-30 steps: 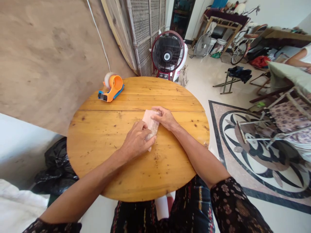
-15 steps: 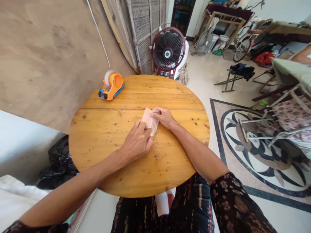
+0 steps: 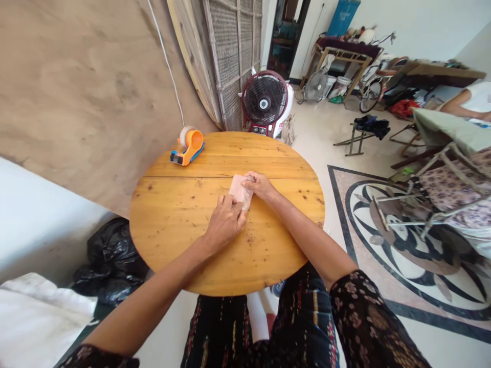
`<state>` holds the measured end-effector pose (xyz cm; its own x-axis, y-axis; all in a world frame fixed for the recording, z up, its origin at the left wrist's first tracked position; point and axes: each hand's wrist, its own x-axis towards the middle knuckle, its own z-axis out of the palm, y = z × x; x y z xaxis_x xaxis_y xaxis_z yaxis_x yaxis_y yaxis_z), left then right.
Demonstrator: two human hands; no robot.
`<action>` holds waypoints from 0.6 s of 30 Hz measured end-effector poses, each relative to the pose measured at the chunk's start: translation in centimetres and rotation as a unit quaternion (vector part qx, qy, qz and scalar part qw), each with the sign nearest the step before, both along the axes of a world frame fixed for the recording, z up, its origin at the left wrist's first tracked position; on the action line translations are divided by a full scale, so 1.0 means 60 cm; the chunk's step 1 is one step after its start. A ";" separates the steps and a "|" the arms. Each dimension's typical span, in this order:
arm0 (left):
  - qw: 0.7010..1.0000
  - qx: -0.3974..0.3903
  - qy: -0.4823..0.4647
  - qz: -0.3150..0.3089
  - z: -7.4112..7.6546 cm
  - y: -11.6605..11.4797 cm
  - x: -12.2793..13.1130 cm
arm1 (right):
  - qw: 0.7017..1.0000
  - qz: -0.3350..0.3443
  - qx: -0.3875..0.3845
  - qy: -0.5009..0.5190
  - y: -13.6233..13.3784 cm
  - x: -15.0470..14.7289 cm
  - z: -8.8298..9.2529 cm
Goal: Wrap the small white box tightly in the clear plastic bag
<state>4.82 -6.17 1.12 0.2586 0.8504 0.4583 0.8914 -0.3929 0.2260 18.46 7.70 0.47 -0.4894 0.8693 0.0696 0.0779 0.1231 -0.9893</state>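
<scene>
A small flat pink packet (image 3: 238,188), with what looks like clear film over its right side, lies on the round wooden table (image 3: 180,225). My right hand (image 3: 261,185) pinches its far right edge between thumb and fingers. At the near left end, my left hand (image 3: 227,217) presses down with curled fingers gripping the lower edge. The fingers hide part of the packet's near and right edges. An orange and blue tape dispenser (image 3: 192,147) with a roll of clear tape stands at the table's far left, apart from both hands.
A dark red fan (image 3: 264,99) stands just past the table's far edge. A large wooden board (image 3: 95,92) leans at the left, above black plastic bags (image 3: 115,255). Right of the table are a folding stool (image 3: 360,135) and another person's arm (image 3: 456,102) by a cloth-covered table.
The view has shifted, so the table and dispenser appear further right. Both hands stay on the packet in nearly the same grip, with only slight finger movement.
</scene>
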 end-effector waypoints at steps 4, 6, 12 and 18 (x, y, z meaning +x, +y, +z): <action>1.000 0.023 -0.008 0.003 -0.006 -0.002 0.001 | 0.993 -0.022 0.079 -0.084 -0.020 -0.005 0.028; 0.999 0.036 -0.016 0.012 -0.010 -0.002 0.001 | 0.982 -0.037 0.136 -0.126 -0.037 -0.009 0.041; 0.996 0.072 -0.039 0.019 -0.026 0.001 0.003 | 0.960 -0.109 0.196 -0.167 -0.090 -0.016 0.053; 0.987 0.104 -0.115 0.031 -0.046 0.002 0.003 | 0.961 -0.148 0.190 -0.136 -0.119 -0.014 0.048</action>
